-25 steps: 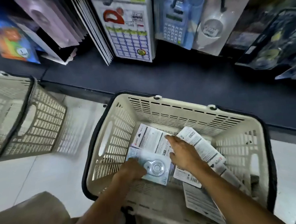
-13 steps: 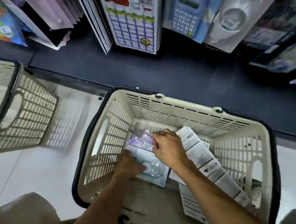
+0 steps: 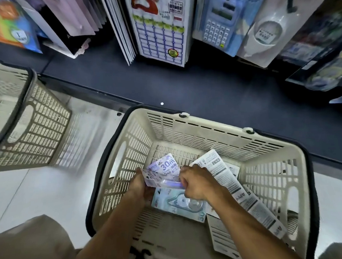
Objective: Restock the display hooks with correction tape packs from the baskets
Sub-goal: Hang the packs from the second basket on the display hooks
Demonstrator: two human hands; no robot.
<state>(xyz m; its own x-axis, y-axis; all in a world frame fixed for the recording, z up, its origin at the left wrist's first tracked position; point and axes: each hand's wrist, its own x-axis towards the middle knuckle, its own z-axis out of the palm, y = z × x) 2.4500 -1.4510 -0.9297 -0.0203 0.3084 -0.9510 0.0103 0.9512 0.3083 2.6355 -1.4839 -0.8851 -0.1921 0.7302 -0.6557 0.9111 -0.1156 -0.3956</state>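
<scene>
A beige shopping basket stands on the floor in front of me. Both hands are inside it. My left hand and my right hand together grip a small bunch of purple "30m" correction tape packs, lifted a little and tilted. Under them lies a light blue correction tape pack face up on the basket bottom. Several more packs lie back side up along the basket's right half, partly hidden by my right forearm.
A second beige basket stands to the left on the white floor. A dark shelf base runs behind the baskets. Above it hang a label pack, a blue calculator and other stationery. My knee is at lower left.
The right hand turned over and pulled up the white-backed packs, so their purple fronts now show. The left hand moved from the blue pack onto this bunch. The camera dipped closer.
</scene>
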